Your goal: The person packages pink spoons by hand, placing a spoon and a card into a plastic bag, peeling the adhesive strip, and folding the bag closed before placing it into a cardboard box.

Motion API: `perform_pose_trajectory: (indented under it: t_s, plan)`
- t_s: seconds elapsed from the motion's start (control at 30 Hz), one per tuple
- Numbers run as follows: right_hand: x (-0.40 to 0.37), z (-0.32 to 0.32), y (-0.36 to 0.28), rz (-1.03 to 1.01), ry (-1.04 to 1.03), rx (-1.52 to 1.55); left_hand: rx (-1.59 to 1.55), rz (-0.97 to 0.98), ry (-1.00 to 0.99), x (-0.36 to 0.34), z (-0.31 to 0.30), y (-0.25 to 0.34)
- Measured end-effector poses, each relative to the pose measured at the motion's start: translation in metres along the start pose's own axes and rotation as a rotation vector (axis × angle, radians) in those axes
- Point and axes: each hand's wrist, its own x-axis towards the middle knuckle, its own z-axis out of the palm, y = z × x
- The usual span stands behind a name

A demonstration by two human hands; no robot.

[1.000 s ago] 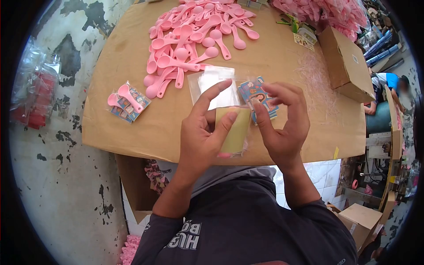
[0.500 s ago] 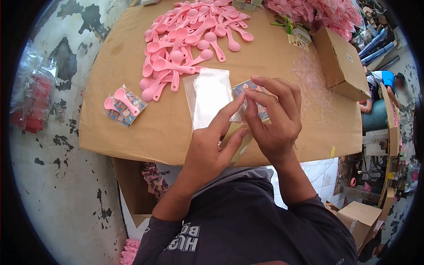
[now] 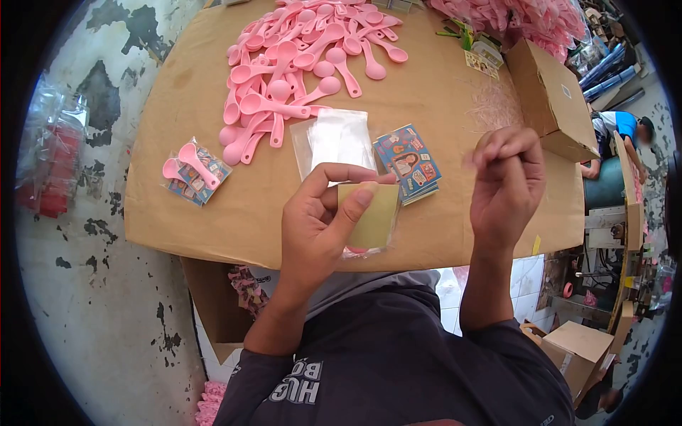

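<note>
My left hand (image 3: 320, 220) is closed round a small clear plastic packet (image 3: 373, 220), its thumb on the front. A plain yellowish card face shows through it, and a bit of pink peeps out at the lower edge. My right hand (image 3: 508, 181) is raised off to the right, fingers curled together and slightly blurred; what they pinch, if anything, I cannot make out. Just beyond the packet lie a stack of clear plastic bags (image 3: 339, 138) and a pile of blue printed cards (image 3: 410, 163). A heap of pink measuring spoons (image 3: 284, 89) spreads behind them.
Filled packets with pink spoons (image 3: 195, 170) lie at the table's left. Thin clear strips (image 3: 494, 106) are scattered at right, beside a cardboard box (image 3: 550, 103). More pink spoons in plastic (image 3: 511, 21) are piled behind. Another person (image 3: 618, 131) is at far right.
My right hand has left the packet and moved to the right, fingers curled. My left hand keeps the packet, now turned so its yellowish face shows. The blue card pile is uncovered.
</note>
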Motion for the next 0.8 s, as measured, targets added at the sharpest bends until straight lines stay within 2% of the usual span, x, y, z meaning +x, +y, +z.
perform_pose_trajectory:
  t_s: [0.07, 0.1, 0.17, 0.27, 0.33, 0.53, 0.67, 0.8]
  plan:
    - [-0.008, -0.003, -0.003, 0.235, -0.302, 0.118, -0.003, 0.040, 0.001, 0.002, -0.001, -0.003]
    - [-0.014, 0.004, -0.006, 0.238, -0.300, 0.122, -0.020, 0.081, 0.021, 0.002, 0.000, -0.005]
    - [-0.025, 0.030, -0.013, 0.426, -0.335, -0.217, -0.032, 0.124, 0.042, 0.002, 0.001, -0.005]
    - [-0.035, 0.046, -0.004, 0.449, -0.406, -0.332, 0.000, 0.178, 0.073, 0.002, -0.001, -0.006]
    - [-0.036, 0.052, -0.002, 0.481, -0.409, -0.316, 0.089, 0.294, 0.047, 0.002, -0.010, -0.011]
    - [-0.032, 0.053, -0.001, 0.523, -0.399, -0.263, 0.060, 0.135, 0.059, -0.007, -0.019, -0.001]
    - [-0.031, 0.051, -0.007, 0.552, -0.372, -0.199, 0.084, 0.151, 0.058, -0.007, -0.017, -0.001]
    - [-0.029, 0.040, -0.007, 0.503, -0.374, -0.137, 0.005, 0.262, 0.029, -0.003, -0.016, -0.005]
